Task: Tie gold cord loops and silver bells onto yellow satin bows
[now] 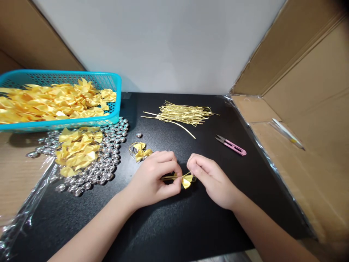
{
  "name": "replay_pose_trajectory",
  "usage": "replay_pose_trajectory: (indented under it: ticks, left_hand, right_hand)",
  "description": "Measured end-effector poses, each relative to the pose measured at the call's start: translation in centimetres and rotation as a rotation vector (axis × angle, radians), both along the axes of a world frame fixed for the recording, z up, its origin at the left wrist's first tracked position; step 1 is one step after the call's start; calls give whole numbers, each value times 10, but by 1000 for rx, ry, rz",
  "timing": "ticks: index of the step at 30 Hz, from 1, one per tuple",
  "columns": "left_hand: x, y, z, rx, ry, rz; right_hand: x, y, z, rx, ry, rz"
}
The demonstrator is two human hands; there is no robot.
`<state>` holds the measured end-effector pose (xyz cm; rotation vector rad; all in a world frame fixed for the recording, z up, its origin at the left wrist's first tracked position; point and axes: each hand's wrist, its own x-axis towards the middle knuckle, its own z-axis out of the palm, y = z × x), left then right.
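My left hand (155, 178) and my right hand (209, 178) meet low over the black table (169, 225). Between them is a small yellow ribbon bow (187, 180) with a gold wire tie through it. The left fingers pinch the gold tie where it sticks out to the left. The right fingers pinch the bow's right side. A finished bow with a gold wire loop (140, 151) lies just beyond my left hand.
A teal basket (81, 122) full of yellow bows stands at the back left. In front of it lie a loose bow pile (77, 149) and several silver bells (109, 163). A bundle of gold ties (184, 113) and pink snips (231, 145) lie farther back. Cardboard walls (308, 109) flank the table.
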<state>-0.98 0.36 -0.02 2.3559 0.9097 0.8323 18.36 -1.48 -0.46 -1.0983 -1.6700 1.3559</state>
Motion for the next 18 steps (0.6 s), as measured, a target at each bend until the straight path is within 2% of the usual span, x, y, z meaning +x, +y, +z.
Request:
replay_pose_trajectory:
  ticks: [4,8,11,15,16,18]
  left_hand:
    - [0,0,-2,26,63,-24]
    - [-1,1,-4,61,112,-25]
    - [-1,2,-4,87,138,-29]
    - [-1,2,-4,70,137,-19]
    - [-2,2,-4,64,130,-10]
    - [-2,1,-4,62,122,12]
  right_hand:
    - [0,2,0,-184,226,25]
    - [2,4,2,-278,354,-53]
    - [5,6,5,-281,422,-168]
    - [10,10,5,-233,668,-397]
    - [11,10,3,-194,677,-454]
    - [13,11,-2,-99,545,-573]
